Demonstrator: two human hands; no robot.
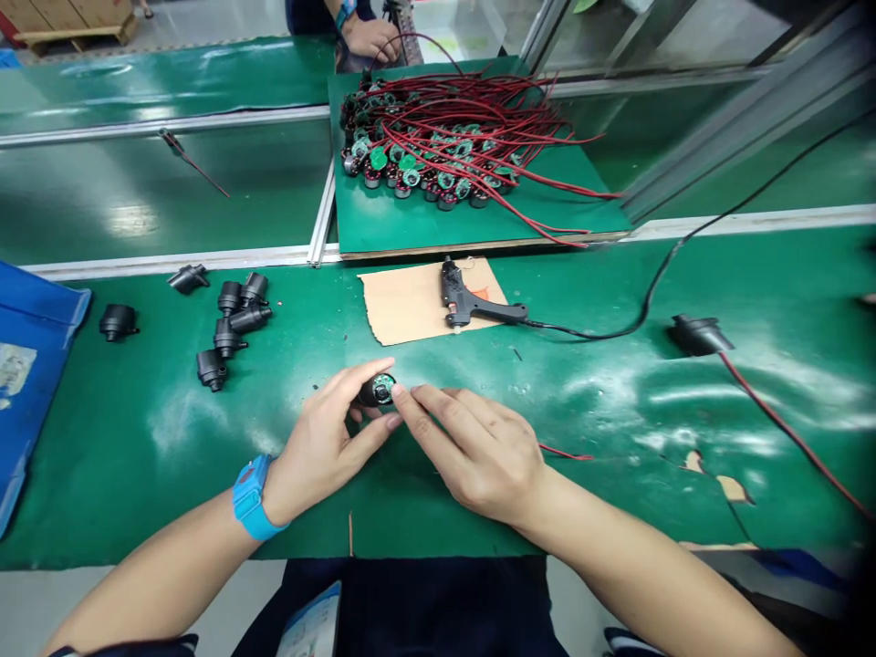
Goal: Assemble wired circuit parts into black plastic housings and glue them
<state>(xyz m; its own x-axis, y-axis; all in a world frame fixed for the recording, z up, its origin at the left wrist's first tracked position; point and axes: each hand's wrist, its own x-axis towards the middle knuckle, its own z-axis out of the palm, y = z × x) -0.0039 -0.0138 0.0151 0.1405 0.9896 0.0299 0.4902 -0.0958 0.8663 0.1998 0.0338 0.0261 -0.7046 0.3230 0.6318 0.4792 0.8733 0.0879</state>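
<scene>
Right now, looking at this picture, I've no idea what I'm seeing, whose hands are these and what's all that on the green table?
No machine here: a person wears a camera on the head, so the picture looks down at their own bare hands. The left hand pinches a small black round part with a green end; the right hand touches it with its fingertips. On the green mat lie loose black housings, a glue gun on a piece of cardboard, and behind it a board piled with similar parts and red wires. The hand at the top edge is someone else's.
</scene>
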